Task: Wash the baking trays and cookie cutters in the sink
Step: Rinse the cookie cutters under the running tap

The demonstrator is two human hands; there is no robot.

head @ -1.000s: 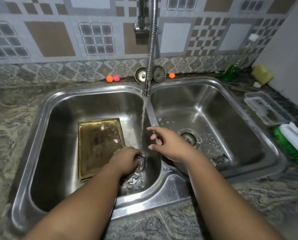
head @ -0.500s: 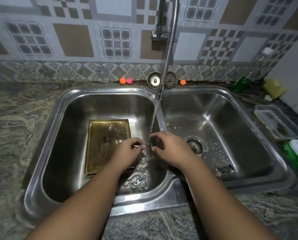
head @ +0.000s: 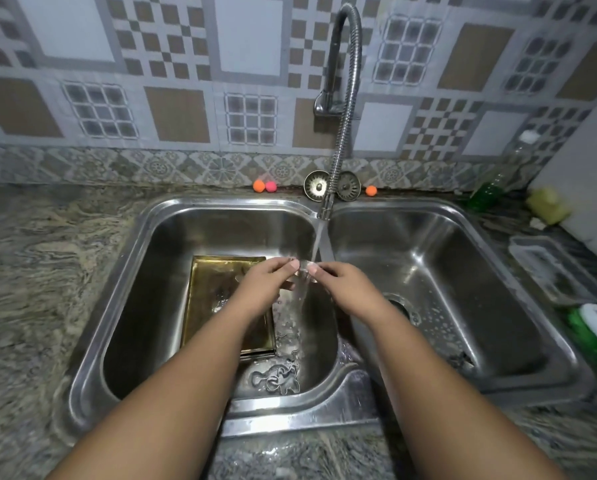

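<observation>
Both grips, left hand (head: 264, 284) and right hand (head: 347, 287), clamped on cookie cutter (head: 302, 274) under tap water (head: 317, 242), heading blurred, baking tray (head: 217, 306) lengthwise front-to-back, cutter now higher than earlier.

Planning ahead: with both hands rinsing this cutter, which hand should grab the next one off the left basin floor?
Left. The left hand is over the left basin, nearer the loose cutters beside the tray; the right hand would likely have to cross the water. Both pinch the held cutter.
</observation>
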